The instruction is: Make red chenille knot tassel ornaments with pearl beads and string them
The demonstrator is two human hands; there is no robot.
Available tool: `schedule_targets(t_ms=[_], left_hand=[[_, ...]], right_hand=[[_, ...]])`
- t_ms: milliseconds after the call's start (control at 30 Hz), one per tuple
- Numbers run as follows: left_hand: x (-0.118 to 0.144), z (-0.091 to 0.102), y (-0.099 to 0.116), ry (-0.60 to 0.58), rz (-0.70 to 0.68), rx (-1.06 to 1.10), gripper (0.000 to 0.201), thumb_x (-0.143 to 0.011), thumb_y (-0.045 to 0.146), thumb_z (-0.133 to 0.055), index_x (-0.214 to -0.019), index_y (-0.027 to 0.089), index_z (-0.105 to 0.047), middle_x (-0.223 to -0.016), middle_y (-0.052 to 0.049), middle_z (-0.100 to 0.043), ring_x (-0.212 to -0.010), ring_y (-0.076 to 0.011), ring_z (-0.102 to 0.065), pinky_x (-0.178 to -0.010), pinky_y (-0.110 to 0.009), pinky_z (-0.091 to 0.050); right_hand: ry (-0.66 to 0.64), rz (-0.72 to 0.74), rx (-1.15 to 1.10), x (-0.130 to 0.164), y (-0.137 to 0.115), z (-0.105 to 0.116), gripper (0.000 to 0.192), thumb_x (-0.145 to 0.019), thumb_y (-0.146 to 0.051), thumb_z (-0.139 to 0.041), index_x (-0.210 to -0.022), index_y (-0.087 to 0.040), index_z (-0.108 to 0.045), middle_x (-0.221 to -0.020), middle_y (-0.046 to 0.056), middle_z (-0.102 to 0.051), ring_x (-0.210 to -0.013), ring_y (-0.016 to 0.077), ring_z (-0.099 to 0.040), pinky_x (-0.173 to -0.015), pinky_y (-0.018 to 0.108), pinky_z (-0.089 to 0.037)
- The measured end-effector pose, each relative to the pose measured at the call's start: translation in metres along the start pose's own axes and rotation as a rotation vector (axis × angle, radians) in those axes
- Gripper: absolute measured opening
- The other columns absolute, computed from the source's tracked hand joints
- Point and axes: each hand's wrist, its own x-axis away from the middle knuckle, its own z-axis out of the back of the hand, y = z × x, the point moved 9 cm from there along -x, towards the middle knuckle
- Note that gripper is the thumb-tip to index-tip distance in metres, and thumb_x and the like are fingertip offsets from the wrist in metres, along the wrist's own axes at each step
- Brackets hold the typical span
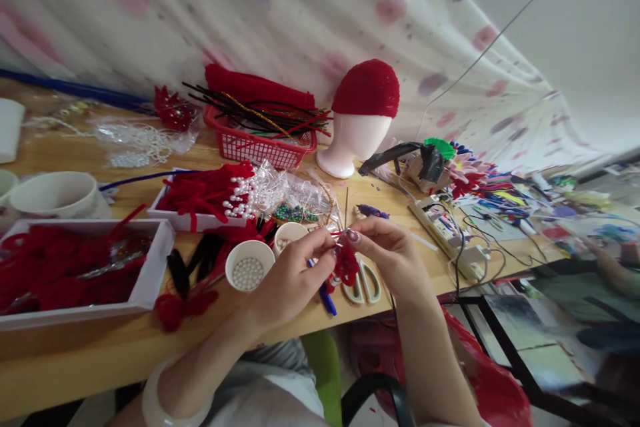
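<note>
Head view: both hands pinch a small red flower at the table's front edge.

The left hand (pixel 290 280) and right hand (pixel 387 253) meet with fingertips pressed together on the red flower (pixel 346 265), a fuzzy, petalled piece held just above the scissors (pixel 364 283). The table (pixel 100 347) edge lies close below, with little bare wood near the hands. Two small cups (pixel 249 264) sit left of the hands; two white trays (pixel 150 280) of red pieces, one red basket (pixel 255 143) and one capped head form (pixel 357 121) lie beyond.

Obstacles about the hands: cup of pearls (pixel 249 267) left, scissors (pixel 364 282) and blue pen (pixel 325 297) beneath, power strip (pixel 447 233) right, bagged beads (pixel 295 197) behind. Passable: bare wooden tabletop (pixel 100 340) along near edge.
</note>
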Motion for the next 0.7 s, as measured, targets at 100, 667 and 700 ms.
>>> schedule_targets(t_ms=[100, 667, 700], left_hand=[[0.003, 0.001, 0.001, -0.013, -0.026, -0.020, 0.014, -0.096, 0.024, -0.050, -0.090, 0.025, -0.062, -0.086, -0.001, -0.064, -0.083, -0.0186, -0.061, -0.079, -0.029, -0.047], [0.014, 0.006, 0.010, -0.006, -0.140, -0.066, 0.012, -0.100, 0.029, -0.052, -0.104, 0.024, -0.062, -0.088, 0.002, -0.068, -0.086, -0.0153, -0.064, -0.078, -0.026, -0.048], [0.014, 0.006, 0.011, 0.009, -0.138, -0.070, 0.012, -0.100, 0.028, -0.052, -0.103, 0.023, -0.062, -0.087, 0.001, -0.068, -0.084, -0.0152, -0.064, -0.076, -0.026, -0.048]], right_hand=[[-0.020, -0.012, -0.011, 0.001, 0.000, -0.002, 0.019, -0.075, -0.038, -0.086, -0.076, -0.022, -0.077, -0.063, -0.001, -0.072, -0.054, 0.0116, -0.063, -0.052, 0.022, -0.051], [-0.038, 0.040, 0.115, 0.020, -0.011, -0.005, 0.023, -0.087, -0.040, -0.076, -0.080, -0.020, -0.066, -0.066, -0.002, -0.060, -0.053, 0.0100, -0.049, -0.047, 0.021, -0.040], [-0.028, 0.061, 0.134, 0.022, -0.013, -0.007, 0.020, -0.088, -0.038, -0.074, -0.082, -0.021, -0.066, -0.068, -0.001, -0.061, -0.056, 0.0104, -0.051, -0.048, 0.021, -0.041]])
